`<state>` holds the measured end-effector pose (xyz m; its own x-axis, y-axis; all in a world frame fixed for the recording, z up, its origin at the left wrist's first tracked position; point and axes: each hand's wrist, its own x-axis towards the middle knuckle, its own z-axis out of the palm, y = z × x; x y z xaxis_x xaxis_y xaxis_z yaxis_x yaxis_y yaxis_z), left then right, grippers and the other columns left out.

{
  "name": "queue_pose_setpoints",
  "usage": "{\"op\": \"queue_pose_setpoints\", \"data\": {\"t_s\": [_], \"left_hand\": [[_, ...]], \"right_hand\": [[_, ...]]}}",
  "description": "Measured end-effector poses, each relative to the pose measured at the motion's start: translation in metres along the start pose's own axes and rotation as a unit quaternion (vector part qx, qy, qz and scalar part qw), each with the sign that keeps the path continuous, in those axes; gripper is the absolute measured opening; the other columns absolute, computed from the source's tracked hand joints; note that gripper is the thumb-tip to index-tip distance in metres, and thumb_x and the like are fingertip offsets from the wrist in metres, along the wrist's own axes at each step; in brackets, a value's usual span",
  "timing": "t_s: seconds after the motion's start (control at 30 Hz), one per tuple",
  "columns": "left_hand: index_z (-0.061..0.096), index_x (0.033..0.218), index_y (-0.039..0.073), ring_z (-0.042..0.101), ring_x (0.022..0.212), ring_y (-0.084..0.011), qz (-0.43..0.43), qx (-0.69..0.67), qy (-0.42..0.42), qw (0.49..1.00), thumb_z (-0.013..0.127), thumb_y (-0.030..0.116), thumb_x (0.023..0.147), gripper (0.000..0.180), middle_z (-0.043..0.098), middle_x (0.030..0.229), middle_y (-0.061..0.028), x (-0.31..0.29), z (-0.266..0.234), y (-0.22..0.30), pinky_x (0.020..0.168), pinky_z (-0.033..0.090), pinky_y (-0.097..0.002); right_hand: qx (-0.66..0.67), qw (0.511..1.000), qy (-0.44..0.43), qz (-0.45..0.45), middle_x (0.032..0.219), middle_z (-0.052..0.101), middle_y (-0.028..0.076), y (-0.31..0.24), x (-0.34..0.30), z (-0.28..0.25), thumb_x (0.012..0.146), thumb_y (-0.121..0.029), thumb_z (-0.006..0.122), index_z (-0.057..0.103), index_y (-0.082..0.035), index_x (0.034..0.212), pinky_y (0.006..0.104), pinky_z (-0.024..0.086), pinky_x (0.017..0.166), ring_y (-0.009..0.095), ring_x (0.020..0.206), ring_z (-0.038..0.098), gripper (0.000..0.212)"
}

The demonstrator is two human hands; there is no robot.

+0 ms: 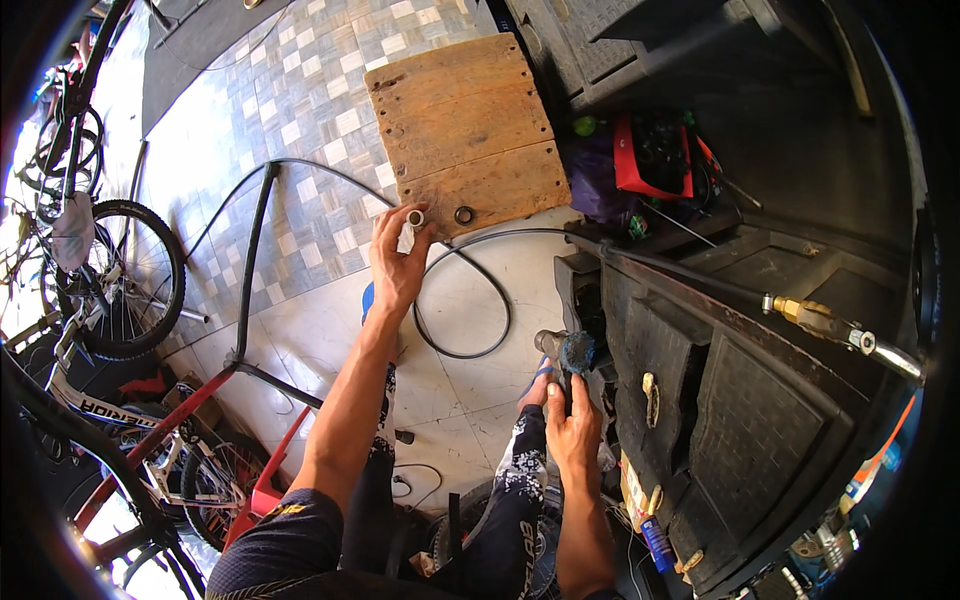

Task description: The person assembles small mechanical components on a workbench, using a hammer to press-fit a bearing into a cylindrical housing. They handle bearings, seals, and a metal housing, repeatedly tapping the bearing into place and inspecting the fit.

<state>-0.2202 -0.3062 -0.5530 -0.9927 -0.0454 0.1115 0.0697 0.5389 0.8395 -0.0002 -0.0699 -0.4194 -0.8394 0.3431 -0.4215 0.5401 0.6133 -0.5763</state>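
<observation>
My left hand [400,262] is closed on a small silvery metal ring [415,217] at the near left corner of a wooden board [460,120]. A dark ring [463,215], perhaps a bearing, lies on the board just right of those fingers. Lower right, my right hand [574,425] is wrapped round the handle of a mallet, its fingers closed. The mallet head [566,350] has a worn blue face on one side and a grey end on the other. It hangs above the floor near my foot, apart from the board.
A black hose [510,310] loops across the tiled floor below the board and runs right to a brass fitting [805,312]. Black cabinets [740,430] stand on the right, with a red container [650,155] of dark items beyond. Bicycles [130,290] crowd the left side.
</observation>
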Motion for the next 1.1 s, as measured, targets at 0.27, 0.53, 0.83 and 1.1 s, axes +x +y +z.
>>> {"op": "queue_pose_setpoints", "data": {"t_s": [0.27,0.53,0.83,1.1], "left_hand": [[0.077,0.120,0.011,0.060,0.112,-0.0292,0.026,0.069,-0.062,0.995,0.085,0.018,0.088,0.034,0.073,0.113,-0.0052,0.005,0.034,0.010,0.099,0.043,-0.0436],[0.079,0.117,0.011,0.061,0.108,-0.0276,0.046,0.104,-0.037,0.993,0.088,0.024,0.086,0.034,0.074,0.107,-0.0036,0.005,0.045,0.007,0.099,0.041,-0.0418],[0.078,0.116,0.012,0.060,0.112,-0.0283,0.046,0.103,-0.049,0.992,0.087,0.024,0.086,0.033,0.074,0.109,-0.0038,0.005,0.044,0.002,0.100,0.041,-0.0436],[0.076,0.121,0.012,0.059,0.117,-0.0305,0.041,0.091,-0.066,0.993,0.085,0.021,0.087,0.037,0.072,0.115,-0.0050,0.004,0.043,0.000,0.103,0.040,-0.0463]], "right_hand": [[0.037,0.999,-0.023,0.018,0.117,0.072,0.035,0.002,-0.001,0.006,0.107,-0.023,0.065,0.064,0.008,0.130,0.0511,0.057,0.089,0.052,0.107,0.070,0.038],[0.031,0.999,-0.009,0.008,0.114,0.073,0.034,-0.006,0.004,-0.002,0.107,-0.022,0.066,0.064,0.006,0.132,0.0517,0.057,0.085,0.052,0.102,0.071,0.038],[0.007,0.999,0.018,-0.028,0.106,0.074,0.033,0.000,0.005,0.003,0.105,-0.022,0.068,0.065,0.007,0.129,0.0510,0.058,0.081,0.051,0.096,0.073,0.038],[0.009,0.997,0.032,-0.067,0.109,0.073,0.033,-0.015,0.025,0.004,0.104,-0.022,0.070,0.066,0.008,0.125,0.0508,0.058,0.082,0.052,0.098,0.071,0.037]]}}
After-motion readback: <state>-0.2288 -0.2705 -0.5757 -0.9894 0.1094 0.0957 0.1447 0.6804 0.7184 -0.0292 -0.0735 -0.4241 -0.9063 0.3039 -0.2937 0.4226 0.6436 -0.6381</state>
